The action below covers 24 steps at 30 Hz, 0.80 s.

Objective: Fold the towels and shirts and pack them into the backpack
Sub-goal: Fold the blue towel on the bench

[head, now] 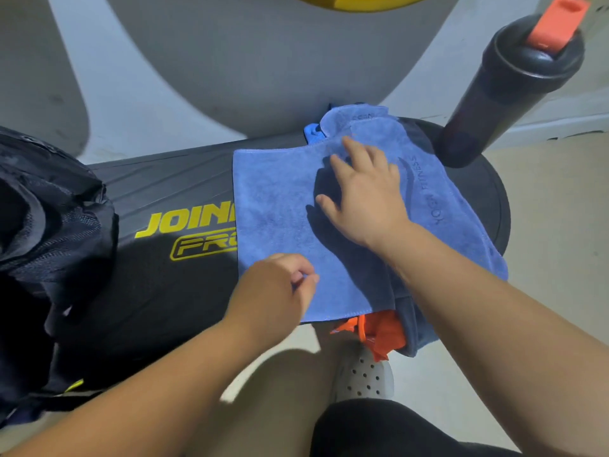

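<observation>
A blue towel (273, 206) lies spread over the right half of a black bench (158, 189). My right hand (362, 196) rests flat on its middle, fingers straight and spread. My left hand (276, 291) is curled at the towel's near edge and pinches the cloth there. An orange garment (382, 331) pokes out from under the towel at the front, next to a dark grey cloth (412, 324). A brighter blue cloth (313, 133) shows at the back edge. The black backpack (49, 245) sits at the left end of the bench.
A black shaker bottle (504, 90) with an orange lid stands at the bench's right end, close to the towel. A grey machine body (263, 54) rises behind the bench. My knee and a white perforated shoe (362, 377) are below the bench edge.
</observation>
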Each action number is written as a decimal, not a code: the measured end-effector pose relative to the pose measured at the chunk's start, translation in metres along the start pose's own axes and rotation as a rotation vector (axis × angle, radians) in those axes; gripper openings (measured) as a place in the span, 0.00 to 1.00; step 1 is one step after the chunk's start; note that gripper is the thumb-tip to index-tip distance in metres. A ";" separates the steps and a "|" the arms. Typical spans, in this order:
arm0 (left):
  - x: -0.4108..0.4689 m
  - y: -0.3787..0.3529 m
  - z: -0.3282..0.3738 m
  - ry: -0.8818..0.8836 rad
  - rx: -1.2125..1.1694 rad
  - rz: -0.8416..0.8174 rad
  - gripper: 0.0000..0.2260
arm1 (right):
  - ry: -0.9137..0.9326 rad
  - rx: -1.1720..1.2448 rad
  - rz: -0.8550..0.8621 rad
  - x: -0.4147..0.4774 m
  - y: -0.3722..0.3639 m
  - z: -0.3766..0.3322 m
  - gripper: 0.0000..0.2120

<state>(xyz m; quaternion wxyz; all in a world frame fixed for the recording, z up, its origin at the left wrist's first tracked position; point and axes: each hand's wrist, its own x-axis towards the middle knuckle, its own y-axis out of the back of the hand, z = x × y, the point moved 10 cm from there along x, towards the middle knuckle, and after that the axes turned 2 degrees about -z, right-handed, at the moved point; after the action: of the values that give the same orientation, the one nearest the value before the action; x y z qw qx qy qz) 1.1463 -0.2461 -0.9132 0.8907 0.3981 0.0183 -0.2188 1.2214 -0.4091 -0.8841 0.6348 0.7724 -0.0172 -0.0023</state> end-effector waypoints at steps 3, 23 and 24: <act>0.000 0.038 -0.033 0.124 0.195 0.108 0.05 | 0.208 -0.065 -0.131 -0.007 -0.036 -0.044 0.32; -0.024 0.041 -0.089 0.232 0.279 -0.024 0.16 | 0.166 -0.091 -0.626 0.054 -0.060 -0.134 0.29; -0.025 0.040 -0.088 0.207 0.245 -0.005 0.15 | 0.135 -0.075 -0.640 0.053 -0.069 -0.133 0.29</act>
<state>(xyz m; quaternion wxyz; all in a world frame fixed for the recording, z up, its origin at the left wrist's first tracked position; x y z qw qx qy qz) 1.1524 -0.1502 -0.9400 0.8282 0.5241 0.0843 -0.1796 1.2791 -0.2671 -0.9246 0.6298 0.7130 0.2686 -0.1513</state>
